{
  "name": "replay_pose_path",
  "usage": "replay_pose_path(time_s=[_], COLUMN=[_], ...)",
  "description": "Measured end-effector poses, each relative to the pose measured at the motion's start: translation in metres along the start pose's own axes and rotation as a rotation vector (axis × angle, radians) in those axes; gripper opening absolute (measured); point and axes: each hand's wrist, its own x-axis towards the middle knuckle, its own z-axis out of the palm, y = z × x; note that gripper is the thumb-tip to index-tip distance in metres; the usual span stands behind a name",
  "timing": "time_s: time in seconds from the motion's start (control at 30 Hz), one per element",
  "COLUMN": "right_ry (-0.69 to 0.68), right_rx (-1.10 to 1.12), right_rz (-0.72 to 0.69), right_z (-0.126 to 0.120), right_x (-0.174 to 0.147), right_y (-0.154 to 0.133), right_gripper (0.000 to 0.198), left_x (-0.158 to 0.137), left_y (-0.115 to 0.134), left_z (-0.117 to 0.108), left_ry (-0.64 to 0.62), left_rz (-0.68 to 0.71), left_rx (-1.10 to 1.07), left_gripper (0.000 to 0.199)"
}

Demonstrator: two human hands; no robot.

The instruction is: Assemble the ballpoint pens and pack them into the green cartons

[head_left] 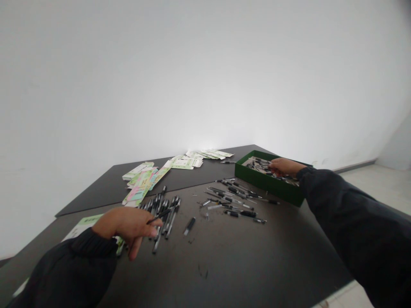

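Note:
My left hand [130, 226] is closed on a dark pen [164, 212], which sticks out to the right from between the fingers. Beneath and beyond it lies a pile of black-and-clear pens [170, 220] on the dark table. Over on the right, my right hand [282, 167] reaches into a shallow green box [268, 182] filled with pens and pen parts. Its fingers are pinched, and a thin pen [262, 161] shows at the fingertips. Just left of the box, loose pens and pen parts [236, 196] are scattered across the tabletop.
Flattened green-and-white cartons [184, 162] lie along the back of the table [240, 265], with pink-and-green ones [141, 185] nearer on the left. A single black pen part [189, 226] rests mid-table among small dark scraps. A white wall [192, 77] stands behind.

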Motion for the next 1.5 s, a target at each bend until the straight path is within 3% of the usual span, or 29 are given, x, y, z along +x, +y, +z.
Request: replay_pose_path(time_s=[0.13,0.3,0.43,0.53,0.67,0.83,0.97,1.27,1.33,1.5], right_ry=[0.022,-0.063,-0.157,-0.113,-0.018,-0.052,-0.085,0.069,0.044,-0.166], right_rx=[0.224,0.397,0.220,-0.043,-0.269,-0.300,-0.181,-0.131,-0.158,-0.240], right_rz=[-0.006,-0.209,-0.291,-0.362,-0.427,-0.422,-0.416,-0.373,-0.382,-0.434], right_z=[-0.006,0.005,0.041,0.072,0.099,0.112,0.112,0.099,0.101,0.112], right_x=[-0.004,-0.032,-0.057,-0.067,-0.072,-0.072,-0.070,-0.055,-0.055,-0.059], right_y=[-0.016,-0.064,-0.099,-0.114,-0.122,-0.123,-0.120,-0.135,-0.141,-0.141], right_gripper=[0.025,0.025,0.029,0.028,0.027,0.028,0.030,0.024,0.023,0.021], left_x=[0.000,0.002,0.003,0.003,0.001,-0.001,-0.002,-0.004,-0.003,-0.001], left_y=[0.000,0.001,0.002,0.002,0.004,0.009,0.011,0.020,0.019,0.015], left_z=[0.001,0.001,0.000,0.000,-0.001,-0.001,-0.001,-0.003,-0.003,-0.001], left_ry=[0.071,0.056,0.059,0.083,0.118,0.063,0.039,0.017,0.003,0.025], left_rz=[-0.006,-0.045,-0.025,-0.048,-0.054,-0.002,-0.010,0.009,-0.004,0.002], left_rx=[-0.018,-0.027,-0.011,0.041,0.069,-0.017,-0.032,0.032,0.022,0.008], left_gripper=[0.035,0.032,0.031,0.030,0.032,0.034,0.036,0.030,0.028,0.032])
